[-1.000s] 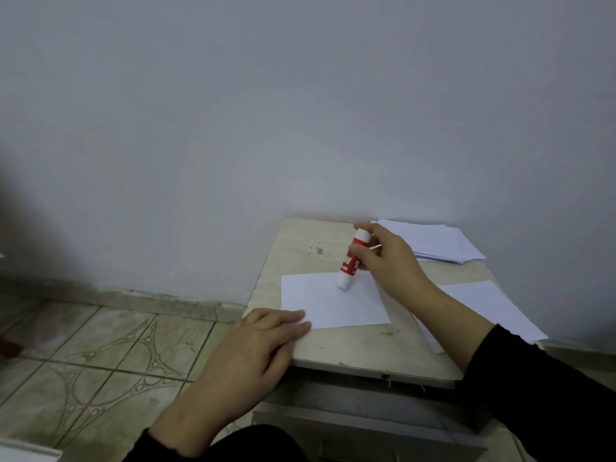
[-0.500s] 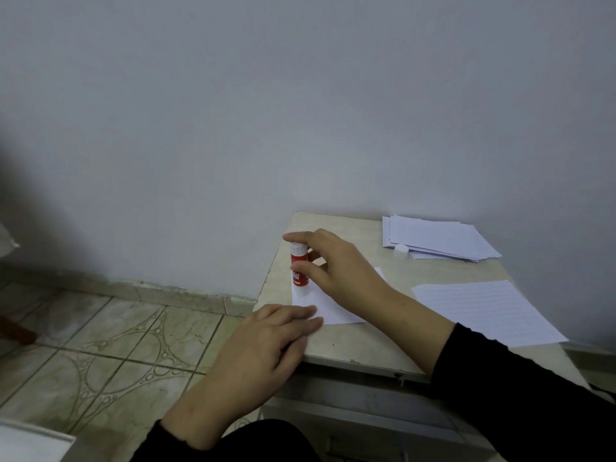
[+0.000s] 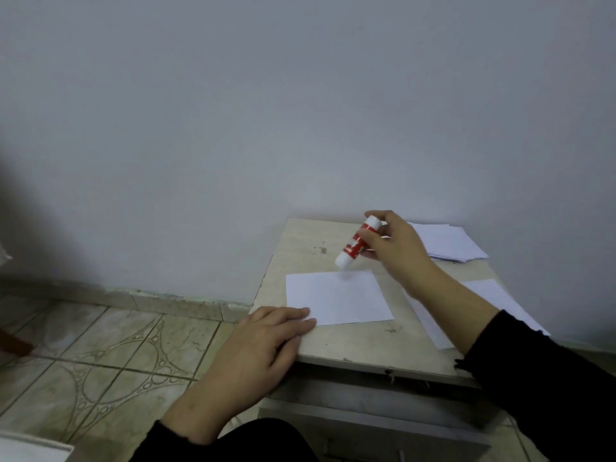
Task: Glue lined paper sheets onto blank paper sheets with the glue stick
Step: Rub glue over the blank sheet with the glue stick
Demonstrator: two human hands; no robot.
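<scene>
The right hand (image 3: 395, 251) grips the glue stick (image 3: 356, 245), fingers and thumb curled round its upper half. The stick is tilted: its top end lies under the index finger, and its white lower end points down and left from the grip. That end sits at the far edge of the blank sheet (image 3: 336, 296); whether it touches the paper cannot be told.

The blank sheet lies flat on the table (image 3: 353, 341), below and left of the grip. The left hand (image 3: 256, 355) lies open, fingers straight and close together. Its fingertips press the sheet's near left corner, and the palm hangs off the table's left edge.

A lined sheet (image 3: 493, 295) lies flat on the table below and right of the grip, partly covered by the right forearm. Its lines are too faint to make out here. A paper stack (image 3: 446, 243) lies just right of the grip, at the table's far right corner against the wall (image 3: 300, 111). The right hand hides the stack's left edge.

Both forearms wear black sleeves (image 3: 550, 388). A tiled floor (image 3: 100, 355) lies far left of the grip. A drawer front (image 3: 366, 411) shows under the table's near edge.
</scene>
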